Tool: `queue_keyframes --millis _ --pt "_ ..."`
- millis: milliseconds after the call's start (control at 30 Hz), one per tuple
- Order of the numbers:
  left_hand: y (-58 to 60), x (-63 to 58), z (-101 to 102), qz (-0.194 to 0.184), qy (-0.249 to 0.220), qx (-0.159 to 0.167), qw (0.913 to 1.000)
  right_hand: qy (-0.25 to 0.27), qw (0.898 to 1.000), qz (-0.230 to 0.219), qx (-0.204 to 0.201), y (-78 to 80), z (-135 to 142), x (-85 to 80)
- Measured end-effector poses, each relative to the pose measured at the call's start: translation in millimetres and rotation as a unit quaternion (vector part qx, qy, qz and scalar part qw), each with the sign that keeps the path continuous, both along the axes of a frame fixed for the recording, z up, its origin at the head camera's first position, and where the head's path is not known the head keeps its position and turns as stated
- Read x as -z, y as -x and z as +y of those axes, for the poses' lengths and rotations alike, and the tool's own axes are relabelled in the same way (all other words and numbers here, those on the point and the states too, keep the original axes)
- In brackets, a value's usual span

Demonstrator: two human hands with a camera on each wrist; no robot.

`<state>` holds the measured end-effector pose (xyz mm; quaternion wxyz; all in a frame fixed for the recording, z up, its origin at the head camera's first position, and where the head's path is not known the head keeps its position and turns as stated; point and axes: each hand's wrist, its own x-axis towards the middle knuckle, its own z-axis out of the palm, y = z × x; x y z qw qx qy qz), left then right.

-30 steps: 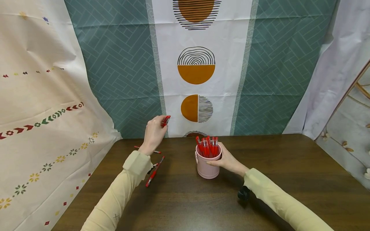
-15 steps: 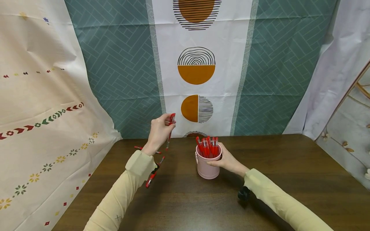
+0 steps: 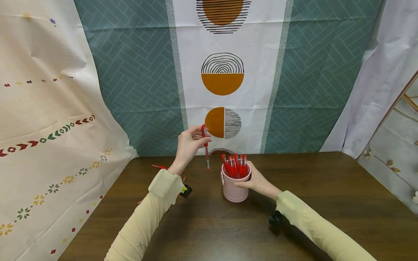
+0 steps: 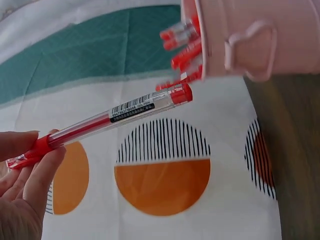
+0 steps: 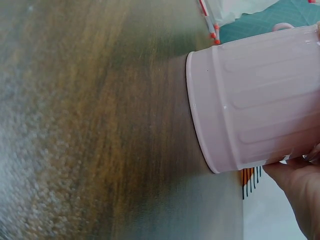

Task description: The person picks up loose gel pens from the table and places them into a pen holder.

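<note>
My left hand (image 3: 190, 144) pinches a red gel pen (image 3: 207, 156) near its capped end, between thumb and fingers. In the head view the pen hangs almost upright, left of the pink pail-shaped pen holder (image 3: 233, 192) and higher than its rim. The left wrist view shows the pen's clear barrel (image 4: 95, 121) with a barcode label, its far end close to the pail's mouth. Several red pens (image 3: 236, 166) stand in the pail, caps up. My right hand (image 3: 256, 180) grips the pail from its right side, thumb across the front. The pail's base rests on the table.
Loose red pens, one of them a pen (image 3: 159, 166) at the back, lie on the brown table (image 3: 310, 188), partly hidden by the left forearm. A small handle (image 4: 252, 50) sits on the pail's side. Patterned cloths hang behind the table's back edge.
My left hand has moved right toward the pail, and the pen in it has swung to hang tip-down. My right hand and the pail have stayed in place.
</note>
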<state>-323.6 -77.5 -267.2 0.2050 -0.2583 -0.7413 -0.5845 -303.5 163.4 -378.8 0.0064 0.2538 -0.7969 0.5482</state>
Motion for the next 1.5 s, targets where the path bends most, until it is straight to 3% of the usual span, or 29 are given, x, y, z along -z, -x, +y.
queue_keyframes --millis 100,267,400,567,867,967,1133,1333,1500 --pt "-7.2 -2.1 8.1 -0.01 -0.017 0.02 0.9996 0.0 1.0 -0.003 -0.001 -0.5 -0.1 -0.1" --pt "-24.8 -9.5 20.8 0.011 -0.026 0.032 0.9991 0.01 1.0 0.002 -0.007 1.4 0.3 3.0" --pt "-27.2 -9.0 28.7 0.024 -0.033 0.033 0.9986 0.015 1.0 -0.003 0.0 13.3 3.1 16.1" --pt "-23.6 -1.6 37.8 0.024 -0.045 0.039 0.9979 0.015 1.0 0.002 0.005 23.5 5.5 28.8" --pt "-20.6 12.7 47.7 0.041 -0.05 0.046 0.9969 0.017 1.0 0.005 0.011 22.6 5.2 29.6" --pt "-12.4 22.5 49.8 0.038 -0.042 0.044 0.9974 0.018 1.0 0.004 0.011 22.7 5.1 29.4" --pt "6.3 45.5 52.0 0.048 -0.022 0.018 0.9984 0.021 1.0 0.009 0.003 23.2 5.5 31.2" --pt "10.5 57.3 53.8 0.079 0.016 -0.03 0.9963 0.023 1.0 0.017 -0.002 23.4 5.7 31.4" --pt "11.3 61.7 55.3 0.081 0.025 -0.04 0.9956 0.023 1.0 0.015 0.002 23.6 5.9 30.5"
